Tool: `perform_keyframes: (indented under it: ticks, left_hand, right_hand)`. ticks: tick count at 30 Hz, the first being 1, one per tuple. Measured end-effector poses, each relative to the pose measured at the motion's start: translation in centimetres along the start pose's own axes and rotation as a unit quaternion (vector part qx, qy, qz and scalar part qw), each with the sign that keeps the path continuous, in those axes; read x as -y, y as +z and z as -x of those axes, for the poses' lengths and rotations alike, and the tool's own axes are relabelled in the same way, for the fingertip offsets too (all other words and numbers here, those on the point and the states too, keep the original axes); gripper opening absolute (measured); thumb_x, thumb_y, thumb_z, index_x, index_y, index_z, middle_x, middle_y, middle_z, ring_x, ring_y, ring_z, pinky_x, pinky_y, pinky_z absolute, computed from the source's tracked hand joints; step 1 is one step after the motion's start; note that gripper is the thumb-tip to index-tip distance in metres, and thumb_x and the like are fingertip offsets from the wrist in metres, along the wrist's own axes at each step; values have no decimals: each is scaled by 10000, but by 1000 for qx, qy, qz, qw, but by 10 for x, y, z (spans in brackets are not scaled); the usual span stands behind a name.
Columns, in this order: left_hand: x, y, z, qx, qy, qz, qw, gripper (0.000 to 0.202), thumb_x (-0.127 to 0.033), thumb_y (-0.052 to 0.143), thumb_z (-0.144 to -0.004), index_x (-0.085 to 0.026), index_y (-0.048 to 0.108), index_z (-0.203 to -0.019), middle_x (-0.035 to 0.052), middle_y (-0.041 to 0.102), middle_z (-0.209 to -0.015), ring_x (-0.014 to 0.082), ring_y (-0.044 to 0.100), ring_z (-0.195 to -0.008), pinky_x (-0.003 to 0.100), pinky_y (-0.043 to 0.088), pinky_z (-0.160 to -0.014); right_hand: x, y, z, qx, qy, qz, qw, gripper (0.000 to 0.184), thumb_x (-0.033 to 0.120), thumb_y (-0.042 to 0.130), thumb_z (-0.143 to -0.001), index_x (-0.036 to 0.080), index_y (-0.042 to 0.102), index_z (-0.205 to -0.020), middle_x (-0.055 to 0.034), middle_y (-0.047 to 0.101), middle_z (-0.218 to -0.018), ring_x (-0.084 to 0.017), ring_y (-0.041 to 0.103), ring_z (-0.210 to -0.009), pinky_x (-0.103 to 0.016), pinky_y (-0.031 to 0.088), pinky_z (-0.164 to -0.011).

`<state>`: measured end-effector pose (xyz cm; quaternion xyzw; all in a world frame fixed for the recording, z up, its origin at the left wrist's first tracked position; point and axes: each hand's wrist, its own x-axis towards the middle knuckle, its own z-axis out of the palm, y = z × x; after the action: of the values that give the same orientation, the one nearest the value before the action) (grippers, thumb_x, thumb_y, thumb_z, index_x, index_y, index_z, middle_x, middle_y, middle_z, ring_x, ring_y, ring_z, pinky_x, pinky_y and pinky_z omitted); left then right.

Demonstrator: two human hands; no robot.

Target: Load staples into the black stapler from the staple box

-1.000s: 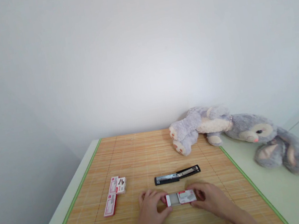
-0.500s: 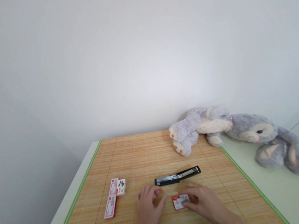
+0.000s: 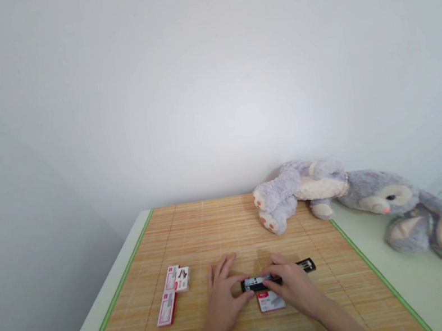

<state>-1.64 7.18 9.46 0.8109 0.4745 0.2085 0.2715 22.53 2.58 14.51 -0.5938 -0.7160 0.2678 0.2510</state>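
Note:
A black stapler lies opened out across the mat, its metal staple channel facing up. My left hand has its thumb and index finger about the stapler's left end, while the other fingers stretch away from it. Over the stapler's middle, my right hand is closed with thumb and fingers pressed on it, hiding the hinge part. The stapler's far right end shows beyond that hand. Just below the stapler lies a small red and white box, partly covered by the stapler and my right hand.
Two long red and white boxes lie end to end at the left, with a small white box beside them. A grey plush rabbit lies along the back right. Beneath is a bamboo mat with green edging.
Both hands have moved onto the stapler, which now sits nearer to me and slightly right. My right hand has let go of the small red and white box.

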Motion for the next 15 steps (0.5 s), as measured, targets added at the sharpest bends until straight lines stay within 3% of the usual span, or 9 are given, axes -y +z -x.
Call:
perform_keyframes:
  ticks: [15]
  left_hand:
    - [-2, 0, 2, -2, -22, 6, 1000, 353, -490, 852, -775, -428, 786, -1117, -22, 388, -1665, 345, 272, -1571, 670, -50, -1280]
  right_hand:
    - [-1, 2, -10, 42, 11, 33, 998, 130, 307, 689, -928, 300, 798, -998, -14, 672, -976, -193, 656, -896, -263, 457, -784]
